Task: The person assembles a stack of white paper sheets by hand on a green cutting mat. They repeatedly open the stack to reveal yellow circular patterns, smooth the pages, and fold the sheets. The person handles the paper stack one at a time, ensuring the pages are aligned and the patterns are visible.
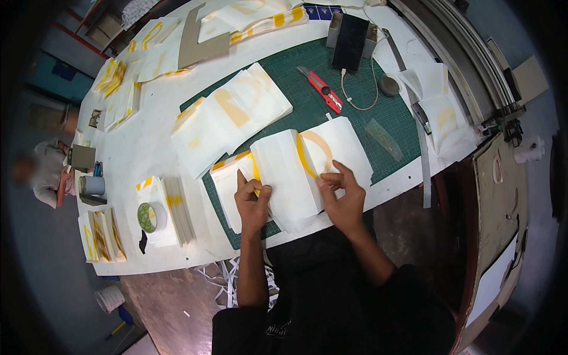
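In front of me a white paper sheet (284, 171) with upright creases and a yellow-orange printed curve is spread over the near edge of a green cutting mat (307, 59). At its left edge my left hand (252, 207) pinches the paper, index finger stretched forward. By the yellow-striped fold my right hand (344, 201) grips the sheet between thumb and curled fingers. Beneath my left hand lies a stack of folded sheets (225, 177), partly covered. Beyond it rests a loose pile of printed sheets (236, 109).
A red cutter knife (322, 90) with its blade out lies on the mat, near a cabled phone (350, 41) and a metal ruler (425, 160). Left stands a round tub (148, 217) on folded paper. A person (50, 171) is at the table's far left.
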A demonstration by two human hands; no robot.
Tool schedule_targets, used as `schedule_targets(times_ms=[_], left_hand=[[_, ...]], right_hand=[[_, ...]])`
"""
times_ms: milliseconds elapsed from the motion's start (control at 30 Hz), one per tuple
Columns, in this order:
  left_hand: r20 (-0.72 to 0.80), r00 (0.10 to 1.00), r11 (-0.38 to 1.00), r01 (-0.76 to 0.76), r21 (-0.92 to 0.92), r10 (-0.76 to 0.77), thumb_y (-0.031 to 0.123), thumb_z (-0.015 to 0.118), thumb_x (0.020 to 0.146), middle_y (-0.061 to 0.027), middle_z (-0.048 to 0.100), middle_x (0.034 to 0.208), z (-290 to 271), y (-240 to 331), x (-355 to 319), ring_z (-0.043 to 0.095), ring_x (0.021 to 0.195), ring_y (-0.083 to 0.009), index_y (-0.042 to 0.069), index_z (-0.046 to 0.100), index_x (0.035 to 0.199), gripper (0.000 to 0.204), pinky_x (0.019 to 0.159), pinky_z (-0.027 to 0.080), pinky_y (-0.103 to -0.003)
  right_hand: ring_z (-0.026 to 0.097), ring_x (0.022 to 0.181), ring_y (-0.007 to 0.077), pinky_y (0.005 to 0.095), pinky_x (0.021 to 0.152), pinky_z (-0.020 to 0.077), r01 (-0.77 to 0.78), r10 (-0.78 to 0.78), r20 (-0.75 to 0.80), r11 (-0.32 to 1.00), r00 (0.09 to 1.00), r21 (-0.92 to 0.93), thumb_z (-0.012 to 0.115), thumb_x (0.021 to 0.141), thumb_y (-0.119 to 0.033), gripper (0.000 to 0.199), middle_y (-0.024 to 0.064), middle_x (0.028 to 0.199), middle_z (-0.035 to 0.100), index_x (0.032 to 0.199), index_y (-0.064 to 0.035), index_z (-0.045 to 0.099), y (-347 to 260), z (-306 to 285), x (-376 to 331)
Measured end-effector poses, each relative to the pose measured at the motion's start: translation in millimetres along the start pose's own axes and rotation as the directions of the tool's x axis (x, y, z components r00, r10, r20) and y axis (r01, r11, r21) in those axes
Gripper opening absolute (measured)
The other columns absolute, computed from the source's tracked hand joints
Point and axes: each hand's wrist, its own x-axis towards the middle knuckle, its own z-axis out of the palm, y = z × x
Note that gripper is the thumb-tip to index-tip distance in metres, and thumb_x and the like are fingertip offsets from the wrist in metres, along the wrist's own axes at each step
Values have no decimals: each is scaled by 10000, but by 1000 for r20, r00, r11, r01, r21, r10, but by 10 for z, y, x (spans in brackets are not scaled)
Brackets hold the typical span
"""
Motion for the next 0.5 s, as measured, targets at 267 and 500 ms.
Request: schedule_targets(times_ms=[267, 500], left_hand=[[37, 992, 991, -121, 51, 119, 67, 883, 815, -158, 518, 1266, 54, 113, 5, 545, 1160, -234, -11, 626, 719, 285, 1008, 444, -330], [-72, 992, 952, 80, -295, -106, -16, 758, 845, -162, 544, 1324, 62, 241, -3, 583, 1174, -222, -32, 659, 789, 115, 997, 463, -324]], right_hand=[[711, 1111, 354, 427, 868, 581, -11, 20, 155, 998, 988, -55, 917, 795, -283, 825, 290, 1230, 677, 1411, 76, 502, -337, -21, 12], [764, 948, 280, 372, 855, 598, -213, 205, 79, 971, 976, 112, 761, 901, -22, 627, 246, 1018, 757, 1437, 84, 453, -20, -142, 215]])
